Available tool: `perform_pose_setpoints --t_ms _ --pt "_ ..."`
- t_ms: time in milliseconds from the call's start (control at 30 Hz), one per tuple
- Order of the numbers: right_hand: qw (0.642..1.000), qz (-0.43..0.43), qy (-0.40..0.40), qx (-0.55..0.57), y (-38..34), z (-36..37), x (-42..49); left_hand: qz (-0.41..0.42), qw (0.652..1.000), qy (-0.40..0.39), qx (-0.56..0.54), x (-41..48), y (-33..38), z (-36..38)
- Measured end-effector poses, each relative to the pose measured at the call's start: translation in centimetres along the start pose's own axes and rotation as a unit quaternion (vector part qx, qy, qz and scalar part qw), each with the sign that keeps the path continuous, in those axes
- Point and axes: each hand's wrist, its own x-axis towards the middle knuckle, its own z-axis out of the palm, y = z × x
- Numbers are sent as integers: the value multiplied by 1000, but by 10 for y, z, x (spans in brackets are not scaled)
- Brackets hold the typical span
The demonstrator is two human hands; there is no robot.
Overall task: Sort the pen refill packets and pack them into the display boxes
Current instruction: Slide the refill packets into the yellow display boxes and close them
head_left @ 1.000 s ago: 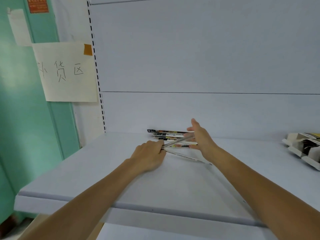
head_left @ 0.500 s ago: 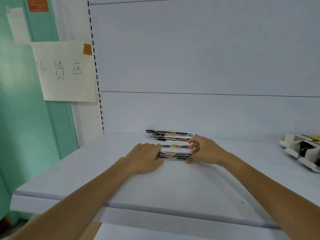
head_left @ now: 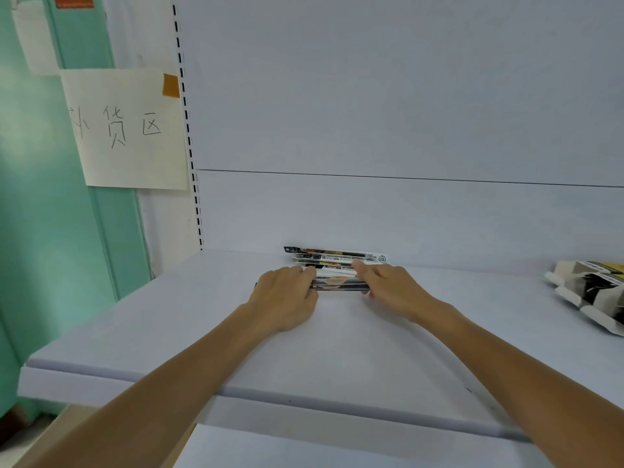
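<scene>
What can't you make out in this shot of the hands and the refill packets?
Head view:
Both ends of the packets, and their count: covered by the left hand and right hand gripping them.
The display box: cut off by the right edge.
Print on the packets: too small.

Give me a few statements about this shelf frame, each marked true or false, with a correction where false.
1. The left hand and the right hand grip the stack of refill packets, one at each end. True.
2. The display box lies at the left end of the shelf. False: it lies at the right end.
3. The stack is already packed in the display box. False: it rests on the shelf, well apart from the box.
4. A handwritten paper sign hangs on the wall to the left. True.
</scene>
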Motion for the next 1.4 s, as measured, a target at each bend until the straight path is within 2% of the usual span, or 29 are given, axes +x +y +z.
perform_pose_setpoints --t_ms 167,300,500,600,733,867,967,1067,1167,1233,1400 --pt "988 75 -13 136 8 -6 14 42 998 15 47 10 22 3" --pt "989 75 3 124 23 -40 3 77 996 17 29 26 57 6" --pt "991 2 129 -37 80 -138 -6 82 993 32 -74 60 115 -1" --pt "981 2 170 -94 124 -199 -7 64 994 25 -86 82 157 2" --pt "967 19 187 -172 198 -279 -7 48 989 27 -134 110 224 12" --pt "968 34 127 -215 253 -338 -5 25 990 29 -132 129 277 20" --pt "969 59 28 -239 271 -356 4 -19 985 12 -170 133 293 22" --pt "955 60 -67 -282 273 -364 18 -60 982 19 -177 132 298 23" --pt "949 56 -162 -263 263 -366 22 -93 975 25 -202 133 301 25" --pt "950 46 -186 -248 258 -361 22 -113 969 28 -220 130 305 28" --pt "966 32 -166 -193 261 -351 26 -135 966 31 -220 110 304 28"
